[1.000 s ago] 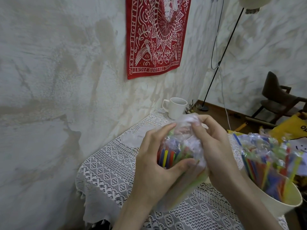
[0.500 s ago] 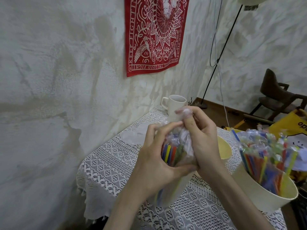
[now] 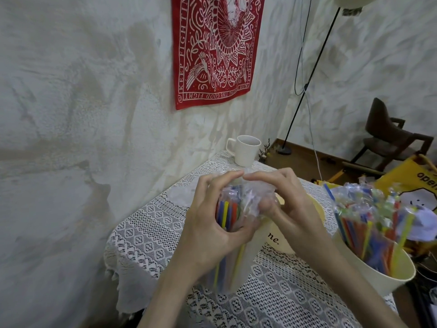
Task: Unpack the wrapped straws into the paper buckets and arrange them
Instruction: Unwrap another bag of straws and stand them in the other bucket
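Two hands worked over the desk [image 3: 146, 235], which wore a white lace cloth. The left hand [image 3: 208, 223] had its fingers [image 3: 212, 185] curled round one clear plastic pack of straws [image 3: 228, 215], gripping it upright above the cloth. The right hand [image 3: 290, 204] pinched the crumpled top of the same wrapper, its fingertips meeting those of the left at the peak of the bag.

Two paper buckets showed. One cream bucket [image 3: 378, 278] stood at the right edge of the desk, crammed with wrapped straws [image 3: 369, 223] in blue, red, yellow and green; they were too many and too blurred to count. The second bucket [image 3: 314, 209] stood behind the hands, between the pack and the full bucket. Most of it was hidden by the right hand and wrist, and its printed lettering could be read only as "ne.". Whether it held anything could not be told.

One white mug [image 3: 246, 150] stood at the far corner of the desk, near the wall. One red cloth banner [image 3: 217, 50] hung above, its top cut off by the frame. One floor lamp [image 3: 309, 76] leaned past it with its shade cropped, and one dark chair [image 3: 392, 136] stood on the floor beyond.

The lower ends of the held straws were smeared and faint through the plastic.
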